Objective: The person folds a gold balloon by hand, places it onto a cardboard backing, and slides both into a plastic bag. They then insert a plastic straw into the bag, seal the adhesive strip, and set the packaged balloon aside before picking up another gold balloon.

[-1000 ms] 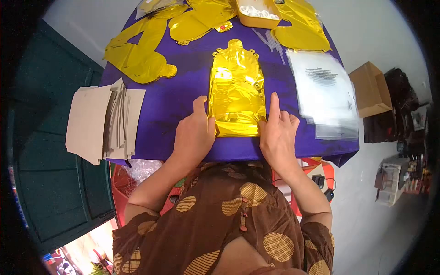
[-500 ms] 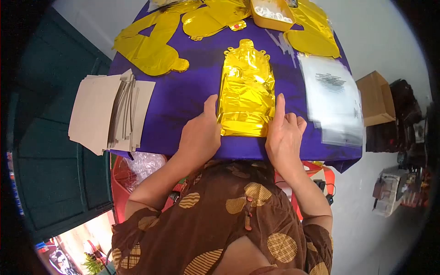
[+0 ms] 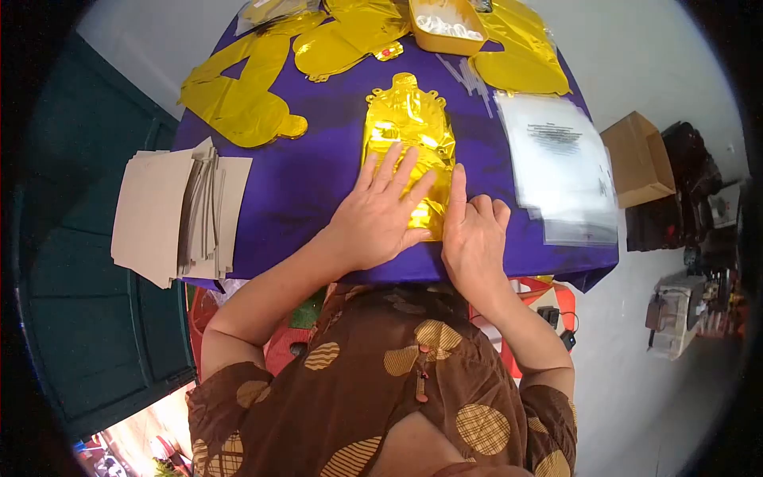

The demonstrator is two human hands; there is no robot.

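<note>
A folded gold foil balloon (image 3: pixel 407 119) lies flat on the purple tablecloth in front of me, its rounded tab and small loops pointing away. My left hand (image 3: pixel 381 211) rests palm down across its lower half, fingers spread, hiding part of the foil. Along the balloon's lower right edge is my right hand (image 3: pixel 474 238), one finger stretched forward beside the foil and the others curled. I see nothing held in either hand.
Stacked grey-white cards (image 3: pixel 155 211) lie at the left edge, printed clear bags (image 3: pixel 556 159) at the right. More gold balloons (image 3: pixel 246 107) cover the far side, around a yellow tray (image 3: pixel 449 44) of white pieces. Thin clear sticks (image 3: pixel 473 79) lie near it. A cardboard box (image 3: pixel 640 159) stands beyond the table.
My left hand has moved from the balloon's left edge onto its surface and flattened out. My right hand stays at the right edge. The whole view has shifted slightly.
</note>
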